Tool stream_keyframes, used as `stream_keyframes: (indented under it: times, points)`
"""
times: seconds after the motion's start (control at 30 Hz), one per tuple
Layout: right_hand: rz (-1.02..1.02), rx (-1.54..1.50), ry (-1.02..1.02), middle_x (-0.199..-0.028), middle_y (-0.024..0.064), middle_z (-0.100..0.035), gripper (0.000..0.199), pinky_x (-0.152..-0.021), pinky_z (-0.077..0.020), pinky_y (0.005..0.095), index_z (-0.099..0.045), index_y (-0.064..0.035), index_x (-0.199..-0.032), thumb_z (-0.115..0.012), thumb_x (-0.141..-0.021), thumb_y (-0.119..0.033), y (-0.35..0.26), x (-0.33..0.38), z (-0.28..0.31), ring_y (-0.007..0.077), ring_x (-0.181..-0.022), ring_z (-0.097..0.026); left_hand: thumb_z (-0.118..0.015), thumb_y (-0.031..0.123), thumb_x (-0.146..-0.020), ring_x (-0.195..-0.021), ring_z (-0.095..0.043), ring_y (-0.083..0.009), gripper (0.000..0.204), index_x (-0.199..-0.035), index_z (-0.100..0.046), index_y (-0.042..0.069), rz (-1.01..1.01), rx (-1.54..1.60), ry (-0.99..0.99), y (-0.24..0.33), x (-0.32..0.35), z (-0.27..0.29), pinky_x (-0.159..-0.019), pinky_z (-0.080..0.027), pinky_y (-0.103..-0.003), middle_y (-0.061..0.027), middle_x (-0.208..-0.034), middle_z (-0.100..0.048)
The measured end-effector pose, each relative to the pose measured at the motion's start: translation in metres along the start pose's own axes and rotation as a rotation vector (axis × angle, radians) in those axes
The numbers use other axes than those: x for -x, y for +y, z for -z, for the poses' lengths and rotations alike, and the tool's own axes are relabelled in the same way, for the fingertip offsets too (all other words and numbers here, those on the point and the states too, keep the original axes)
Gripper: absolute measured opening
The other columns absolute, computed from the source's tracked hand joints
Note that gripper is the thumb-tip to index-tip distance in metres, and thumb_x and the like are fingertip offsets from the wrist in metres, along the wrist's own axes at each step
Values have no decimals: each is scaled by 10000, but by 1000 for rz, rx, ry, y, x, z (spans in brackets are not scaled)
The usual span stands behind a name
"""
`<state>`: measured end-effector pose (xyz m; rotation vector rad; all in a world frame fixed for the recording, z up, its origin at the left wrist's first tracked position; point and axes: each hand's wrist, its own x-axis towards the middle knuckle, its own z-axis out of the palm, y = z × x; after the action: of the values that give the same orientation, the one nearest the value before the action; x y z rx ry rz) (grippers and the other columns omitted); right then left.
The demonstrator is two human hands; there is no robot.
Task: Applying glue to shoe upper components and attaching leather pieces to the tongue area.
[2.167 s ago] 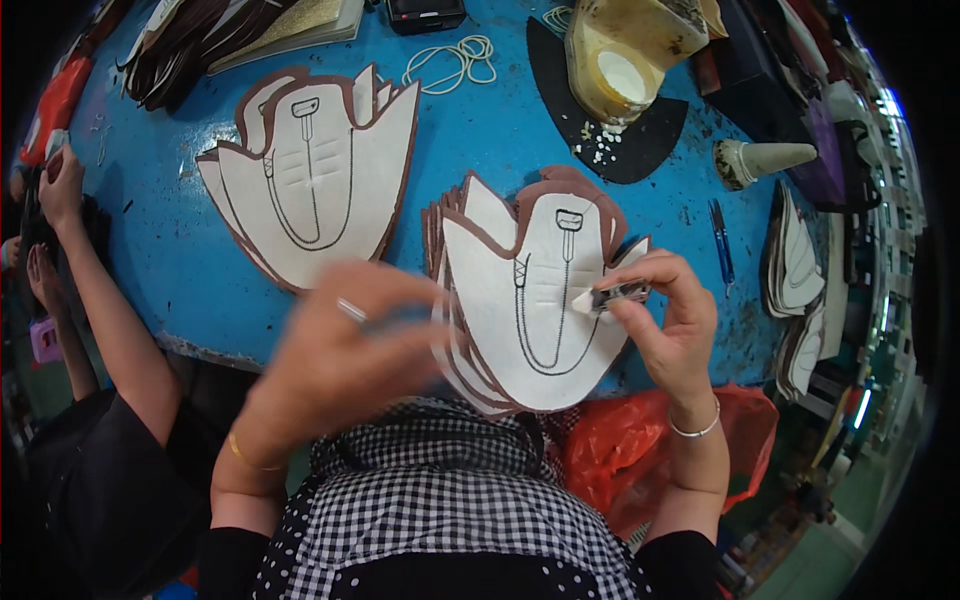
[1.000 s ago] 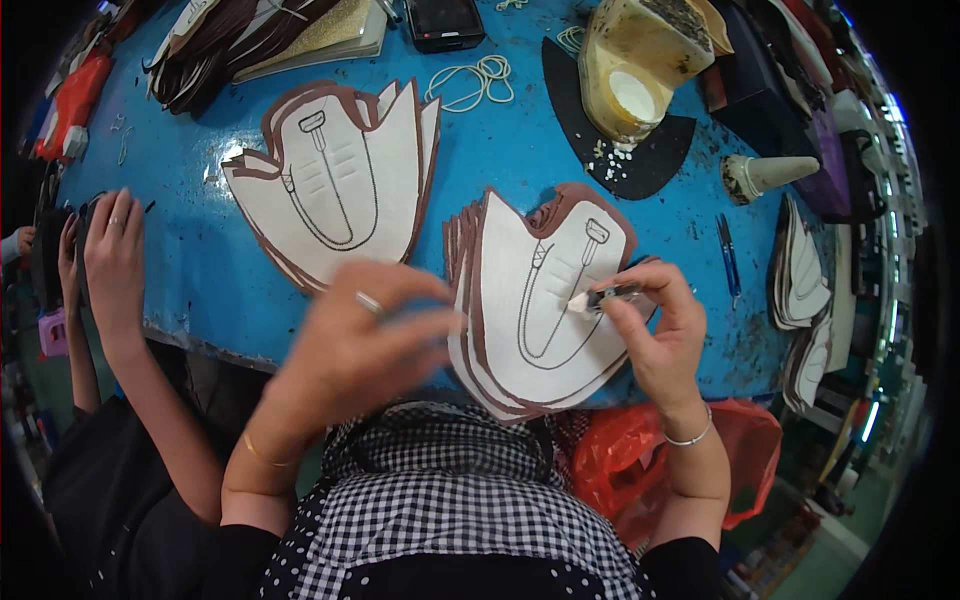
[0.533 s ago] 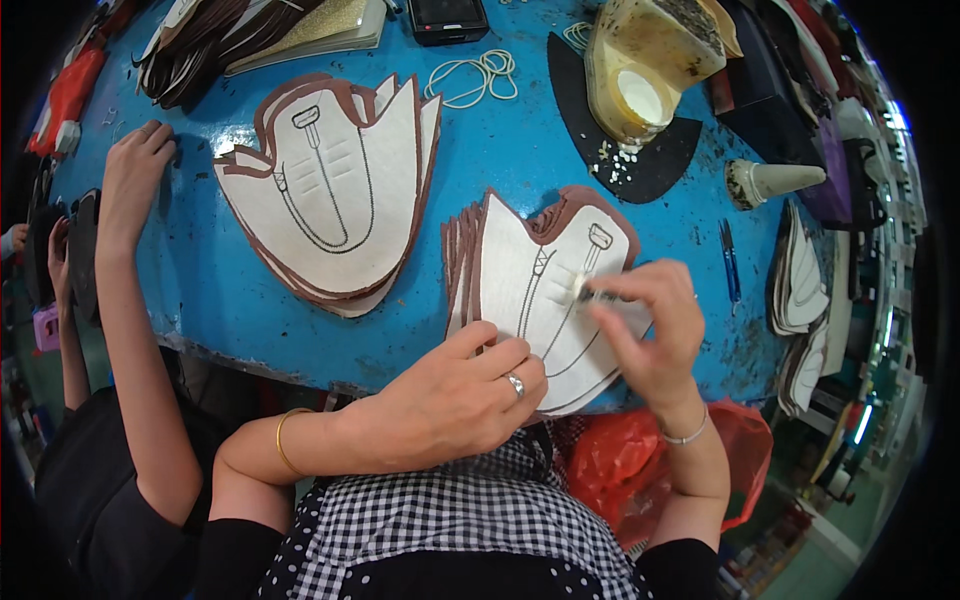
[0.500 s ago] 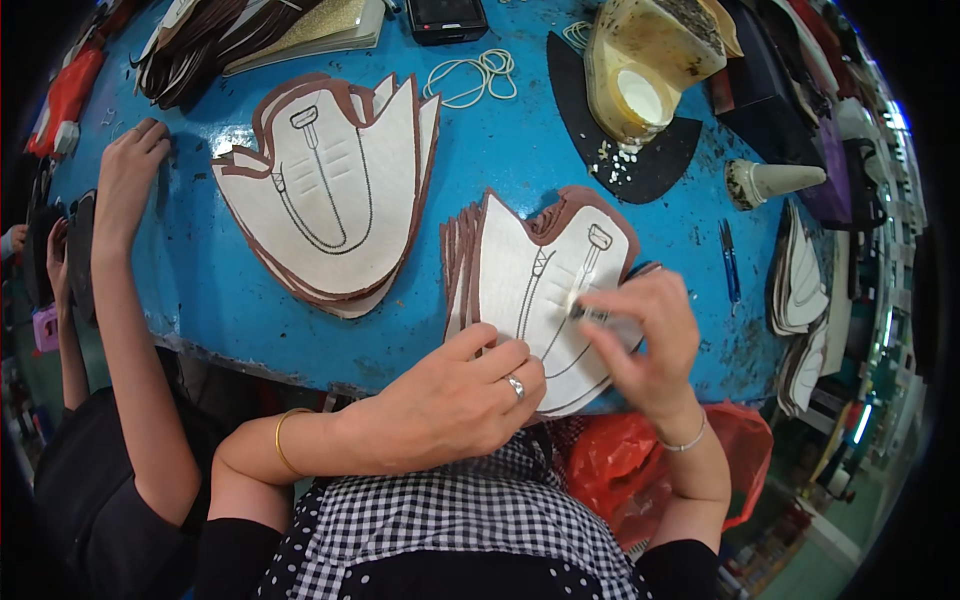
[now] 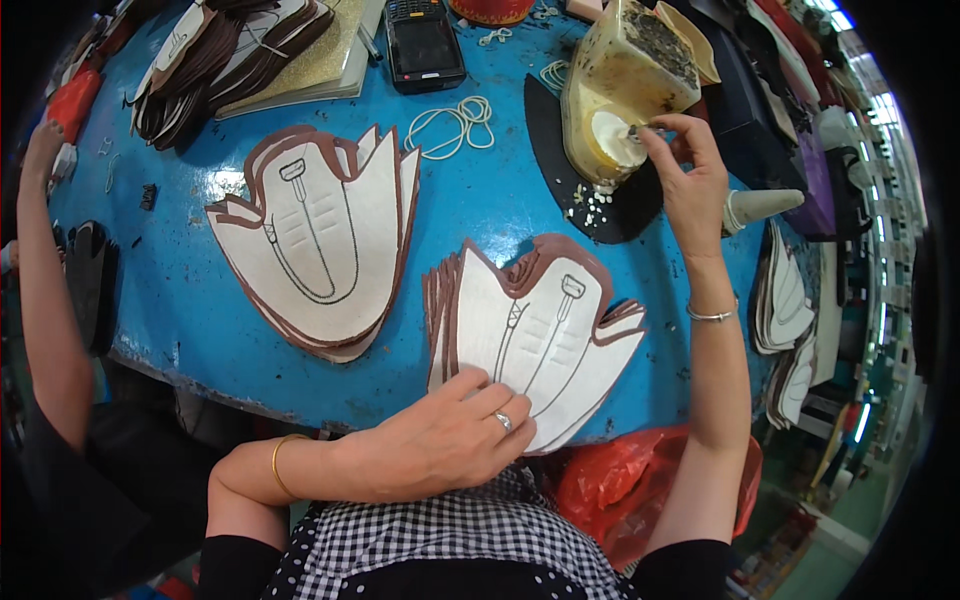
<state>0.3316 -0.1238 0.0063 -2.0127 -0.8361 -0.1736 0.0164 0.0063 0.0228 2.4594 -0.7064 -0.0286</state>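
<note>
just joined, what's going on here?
A person is working at a blue table. Their left hand rests on the lower end of a near stack of white, brown-edged pieces. Their right hand pinches a small tool at the white contents of a yellowish container; the tool is mostly hidden by the fingers. A similar second stack lies to the left, untouched. A co-worker's arm shows at the left edge.

A keypad-equipped handheld terminal lies near a looped white cord on the blue table. A tied bundle of brown-and-white cut pieces adjoins a gold-glitter book. At right, a grey cone lies near stacked white panels. A red plastic bag is located below table level.
</note>
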Motion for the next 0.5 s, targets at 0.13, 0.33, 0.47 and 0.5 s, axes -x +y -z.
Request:
stream_keyframes:
  times: [0.13,0.33,0.47,0.5]
  points:
    - [113,104,-13,-880,-44,-568,166,-698,-425,231,-696,-43,-976,-783,-860,-124,-2,0,5,72,-763,-472,-613,143,-854,-985,-592,-230,327,-1155,-644,17,-45,224,22,-12,5,1,-853,-465,-367,-97,-1080,-596]
    - [187,71,-11,-926,-44,-619,163,-729,-432,229,-700,-48,-985,-783,-856,-103,-12,13,10,67,-798,-502,-650,106,-745,-738,-571,-190,344,-1077,-710,42,36,-32,276,-5,2,3,-690,-467,-342,-21,-810,-571]
    - [-31,-85,-16,-932,-40,-656,109,-754,-436,206,-709,-71,-1008,-742,-910,-105,-16,33,17,55,-833,-552,-742,171,-705,-609,-510,-133,334,-1026,-761,79,56,-130,664,-4,20,41,-515,-423,-267,20,-702,-474]
    - [-114,-249,-2,-957,-7,-688,117,-811,-461,207,-678,-56,-1059,-694,-958,-113,-20,38,20,65,-879,-598,-779,174,-682,-604,-508,-133,357,-1030,-767,94,99,-184,716,-4,29,52,-508,-415,-262,19,-694,-455]
